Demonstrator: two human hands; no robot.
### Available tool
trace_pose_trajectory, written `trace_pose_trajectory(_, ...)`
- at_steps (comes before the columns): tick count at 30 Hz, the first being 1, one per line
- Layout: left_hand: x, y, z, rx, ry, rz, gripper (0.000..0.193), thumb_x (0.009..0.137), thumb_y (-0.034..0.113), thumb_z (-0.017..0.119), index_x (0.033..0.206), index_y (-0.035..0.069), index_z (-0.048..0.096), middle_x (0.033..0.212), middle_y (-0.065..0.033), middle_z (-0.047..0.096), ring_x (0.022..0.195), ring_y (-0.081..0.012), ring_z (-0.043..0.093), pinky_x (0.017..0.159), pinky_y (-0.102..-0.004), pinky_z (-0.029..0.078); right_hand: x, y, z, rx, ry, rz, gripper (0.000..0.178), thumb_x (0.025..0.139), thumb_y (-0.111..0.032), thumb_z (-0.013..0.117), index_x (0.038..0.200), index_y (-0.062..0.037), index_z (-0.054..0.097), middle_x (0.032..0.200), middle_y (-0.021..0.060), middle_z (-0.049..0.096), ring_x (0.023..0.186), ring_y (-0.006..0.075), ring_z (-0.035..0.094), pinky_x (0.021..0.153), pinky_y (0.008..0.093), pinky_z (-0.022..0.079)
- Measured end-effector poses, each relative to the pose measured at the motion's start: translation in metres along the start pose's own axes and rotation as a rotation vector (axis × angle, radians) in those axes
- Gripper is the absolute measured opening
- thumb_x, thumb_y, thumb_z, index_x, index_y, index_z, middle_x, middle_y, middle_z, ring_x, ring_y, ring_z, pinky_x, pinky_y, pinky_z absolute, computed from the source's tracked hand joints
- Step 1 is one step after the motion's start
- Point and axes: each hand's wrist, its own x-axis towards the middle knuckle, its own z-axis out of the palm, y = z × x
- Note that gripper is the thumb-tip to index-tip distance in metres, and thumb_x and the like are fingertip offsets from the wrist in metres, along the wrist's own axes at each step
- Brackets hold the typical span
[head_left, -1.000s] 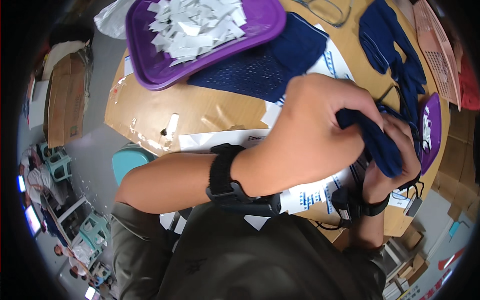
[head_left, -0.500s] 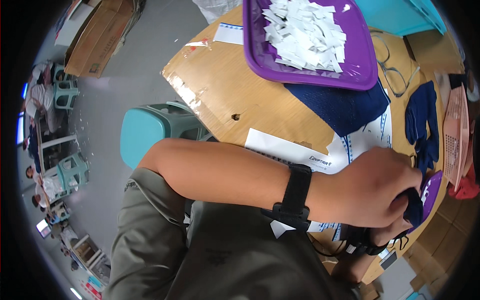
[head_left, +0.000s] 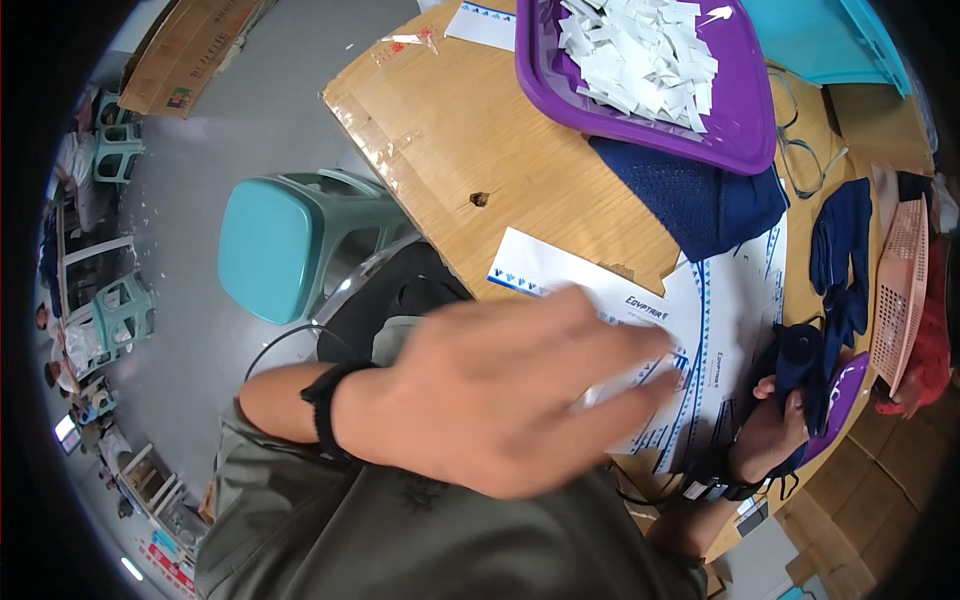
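My left hand (head_left: 510, 390) is smeared by motion over the table's near edge. Its thumb and fingers are apart, and I make out nothing held in them. Under the fingertips lie white paper sheets (head_left: 720, 330) with blue triangle patterns along their edges. At the lower right, my right hand (head_left: 770, 435) closes around a roll of navy knitted cloth (head_left: 798, 350) standing on end. More navy cloth hangs down beside the roll, over a small purple tray (head_left: 848, 395). Folded navy cloth (head_left: 842, 235) lies just beyond the roll.
A purple basket (head_left: 645, 148) of small white paper slips (head_left: 640, 60) rests partly on dark navy cloth (head_left: 700, 205). Behind it stands a turquoise bin (head_left: 830, 40); a pink perforated basket (head_left: 898, 300) is at the right. A teal stool (head_left: 270, 250) stands left of the table.
My left hand has let go of the navy cloth and swung left, away from my right hand. My right hand keeps hold of the roll, which now shows.
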Motion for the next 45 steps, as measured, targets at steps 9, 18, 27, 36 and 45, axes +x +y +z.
trace_pose_trajectory(9,-0.051,-0.032,-0.044,0.561,-0.074,-0.440,0.039,0.071,0.004,0.070,0.108,0.015,0.074,0.124,-0.0103,0.062,0.124,-0.0389,0.048,0.096,-0.0477,0.045,-0.001,0.000,0.010,-0.040,0.047,-0.077,0.048,0.084,-0.034,0.072,0.106,0.0066,0.059,0.087,0.0129,0.063,0.057,0.0190,0.061,0.056,0.0276,0.049)
trace_pose_trajectory(18,-0.071,-0.044,-0.038,0.477,-0.029,-0.371,0.041,0.071,0.002,0.070,0.109,0.017,0.076,0.123,-0.0109,0.064,0.124,-0.0386,0.054,0.098,-0.0454,0.048,-0.002,-0.008,0.018,0.000,-0.008,-0.048,0.039,0.082,-0.028,0.072,0.096,0.0066,0.059,0.092,0.0124,0.059,0.059,0.0197,0.061,0.053,0.0286,0.049)
trace_pose_trajectory(27,-0.062,-0.042,-0.036,0.431,-0.046,-0.373,0.044,0.071,-0.001,0.066,0.112,0.014,0.072,0.121,-0.0098,0.065,0.120,-0.0379,0.055,0.096,-0.0415,0.049,0.001,-0.010,0.025,-0.001,-0.021,-0.080,0.043,0.081,-0.029,0.072,0.097,0.0090,0.059,0.092,0.0134,0.059,0.060,0.0197,0.061,0.053,0.0286,0.048)
trace_pose_trajectory(36,-0.053,-0.043,-0.037,0.405,-0.104,-0.364,0.055,0.071,-0.004,0.059,0.121,0.017,0.069,0.125,-0.0074,0.061,0.114,-0.0338,0.049,0.098,-0.0436,0.043,0.002,-0.009,0.025,-0.047,-0.026,-0.099,0.052,0.083,-0.034,0.073,0.106,0.0099,0.060,0.080,0.0139,0.064,0.058,0.0201,0.061,0.057,0.0296,0.050)
trace_pose_trajectory(45,-0.051,-0.042,-0.033,0.412,-0.102,-0.397,0.057,0.073,0.002,0.055,0.128,0.014,0.063,0.122,-0.0114,0.055,0.111,-0.0364,0.045,0.100,-0.0448,0.039,0.001,-0.013,0.031,-0.031,0.009,-0.092,0.048,0.084,-0.028,0.072,0.111,0.0090,0.057,0.071,0.0148,0.065,0.058,0.0207,0.062,0.059,0.0315,0.053)
